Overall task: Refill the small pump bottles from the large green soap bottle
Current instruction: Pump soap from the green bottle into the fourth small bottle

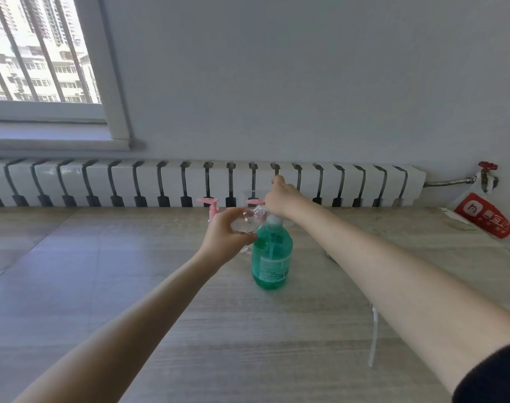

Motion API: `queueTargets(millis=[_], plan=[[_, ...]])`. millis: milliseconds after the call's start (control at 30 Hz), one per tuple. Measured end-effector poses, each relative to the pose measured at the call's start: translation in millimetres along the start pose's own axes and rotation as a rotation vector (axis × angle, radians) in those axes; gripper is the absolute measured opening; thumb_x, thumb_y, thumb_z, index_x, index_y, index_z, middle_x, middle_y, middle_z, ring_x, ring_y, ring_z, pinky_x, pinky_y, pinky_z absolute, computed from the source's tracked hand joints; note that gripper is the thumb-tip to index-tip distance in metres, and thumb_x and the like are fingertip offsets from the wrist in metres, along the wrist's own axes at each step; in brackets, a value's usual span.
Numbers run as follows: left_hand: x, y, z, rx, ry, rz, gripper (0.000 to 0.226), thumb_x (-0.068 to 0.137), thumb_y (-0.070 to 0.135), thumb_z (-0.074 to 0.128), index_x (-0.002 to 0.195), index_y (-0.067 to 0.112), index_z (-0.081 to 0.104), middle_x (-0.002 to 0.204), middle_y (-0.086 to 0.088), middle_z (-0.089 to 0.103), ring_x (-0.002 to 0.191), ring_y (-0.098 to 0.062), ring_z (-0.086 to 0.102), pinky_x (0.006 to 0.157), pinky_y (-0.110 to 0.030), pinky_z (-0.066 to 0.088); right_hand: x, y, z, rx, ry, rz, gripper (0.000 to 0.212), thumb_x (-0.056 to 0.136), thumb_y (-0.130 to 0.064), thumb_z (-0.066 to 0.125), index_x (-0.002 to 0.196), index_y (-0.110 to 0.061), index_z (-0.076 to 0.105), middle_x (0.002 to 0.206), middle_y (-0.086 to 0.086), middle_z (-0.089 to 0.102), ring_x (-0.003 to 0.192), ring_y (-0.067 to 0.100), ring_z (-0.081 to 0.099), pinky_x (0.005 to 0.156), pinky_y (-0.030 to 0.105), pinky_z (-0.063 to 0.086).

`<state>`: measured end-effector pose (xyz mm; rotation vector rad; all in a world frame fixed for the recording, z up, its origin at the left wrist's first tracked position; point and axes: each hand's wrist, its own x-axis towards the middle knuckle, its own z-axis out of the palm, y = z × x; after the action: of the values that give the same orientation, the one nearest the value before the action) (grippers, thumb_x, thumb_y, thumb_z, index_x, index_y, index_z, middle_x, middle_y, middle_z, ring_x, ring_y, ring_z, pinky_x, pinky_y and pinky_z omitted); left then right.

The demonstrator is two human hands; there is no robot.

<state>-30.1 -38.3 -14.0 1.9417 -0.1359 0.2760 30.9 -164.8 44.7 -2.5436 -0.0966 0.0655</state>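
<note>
Left hand [224, 237]: wrapped round the small bottle [246, 225], a clear one, and holding it up above the table [189, 315].
Small bottle: tipped over, almost on its side. Its long way runs left to right. Its open neck points right, at the top of the green bottle [272, 257]. It looks empty, or close to it.
Green bottle: stands straight up in the middle of the table, just right of the left hand. It is mostly full of green soap.
Right hand [281, 199]: sits over the green bottle's white neck [274, 220], fingers curled, thumb up. The pump top is hidden under it, so I cannot tell if it grips anything.
Nearer hand: the right one is right on top of the green bottle. The left one is beside it and a bit lower.
What the next move needs: I think the soap must go from the spout into the small neck. That neck sits just left of the white neck, under the right hand. If they do not line up, soap could run down the outside.
Pink pump [208, 202]: behind the left hand.
Other pink pump [255, 202]: just left of the right hand. I cannot tell if either one sits on a bottle.
</note>
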Motion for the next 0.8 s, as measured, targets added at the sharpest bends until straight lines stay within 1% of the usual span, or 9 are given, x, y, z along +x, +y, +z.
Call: queueTargets(millis=[67,167,267,433,533,600,667,733,800], plan=[[-2,1,0,-0.006,0.002,-0.009,0.054,0.074,-0.002,0.074,0.124,0.009,0.058,0.121,-0.003,0.059,0.111,-0.013,0.055,0.094,-0.029,0.049,-2,-2,0,-0.008,0.011,0.002,0.067,0.091,-0.008,0.045,0.148,-0.014,0.013,0.138,0.019,0.037,0.107,0.031,0.052,0.077,0.036,0.046],[-2,3,-1,0.001,0.008,-0.011,0.051,0.074,-0.001,0.074,0.122,0.010,0.059,0.118,-0.001,0.060,0.111,-0.014,0.055,0.100,-0.035,0.046,-4,-3,-3,0.018,0.012,0.028,0.068,0.090,-0.006,0.046,0.149,-0.011,0.012,0.140,0.019,0.036,0.113,0.032,0.050,0.080,0.036,0.045],[-2,7,-1,-0.050,0.003,-0.029,0.048,0.075,-0.003,0.073,0.119,0.011,0.059,0.120,-0.001,0.060,0.099,-0.017,0.064,0.094,-0.036,0.052,-5,-6,-10,0.032,0.014,0.013,0.067,0.091,-0.007,0.041,0.149,-0.006,0.008,0.140,0.021,0.036,0.109,0.031,0.050,0.068,0.031,0.040],[-1,10,-1,-0.035,0.006,-0.025,0.047,0.075,0.000,0.074,0.117,0.014,0.060,0.117,0.002,0.060,0.111,-0.015,0.056,0.100,-0.041,0.047,-7,-10,-16,0.006,0.038,-0.058,0.062,0.092,-0.010,0.036,0.148,-0.004,0.008,0.138,0.022,0.037,0.102,0.030,0.054,0.056,0.029,0.036],[-2,9,-1,-0.041,-0.002,-0.040,0.047,0.076,-0.001,0.073,0.118,0.013,0.059,0.123,-0.003,0.059,0.100,-0.018,0.063,0.095,-0.039,0.052,-7,-9,-14,0.040,0.004,-0.046,0.063,0.092,-0.005,0.035,0.148,-0.004,0.006,0.137,0.022,0.040,0.098,0.027,0.053,0.063,0.030,0.041],[-1,9,0,-0.025,0.005,-0.029,0.047,0.075,0.000,0.074,0.118,0.013,0.059,0.117,0.002,0.059,0.106,-0.016,0.059,0.098,-0.040,0.049,-8,-8,-14,0.054,-0.007,-0.026,0.067,0.092,-0.002,0.037,0.149,-0.005,0.004,0.138,0.022,0.039,0.096,0.026,0.054,0.067,0.030,0.045],[0,9,1,-0.018,0.010,-0.028,0.047,0.075,0.000,0.074,0.118,0.012,0.060,0.111,0.005,0.058,0.111,-0.013,0.054,0.101,-0.041,0.046,-8,-6,-14,0.060,-0.014,-0.013,0.067,0.092,-0.001,0.038,0.150,-0.005,0.003,0.141,0.022,0.036,0.108,0.028,0.053,0.079,0.033,0.046],[0,9,2,-0.028,0.008,-0.032,0.047,0.075,-0.001,0.073,0.118,0.011,0.060,0.110,0.005,0.058,0.111,-0.013,0.054,0.101,-0.040,0.047,-9,-6,-14,0.050,-0.026,-0.010,0.065,0.093,0.001,0.036,0.150,-0.006,0.004,0.146,0.021,0.032,0.124,0.031,0.045,0.095,0.035,0.041],[1,6,3,-0.034,0.010,-0.026,0.047,0.075,-0.001,0.073,0.119,0.011,0.060,0.111,0.004,0.059,0.110,-0.013,0.055,0.098,-0.036,0.049,-8,-5,-13,0.032,-0.044,-0.008,0.063,0.095,0.000,0.033,0.150,-0.006,0.003,0.146,0.021,0.032,0.128,0.032,0.042,0.100,0.037,0.039]])
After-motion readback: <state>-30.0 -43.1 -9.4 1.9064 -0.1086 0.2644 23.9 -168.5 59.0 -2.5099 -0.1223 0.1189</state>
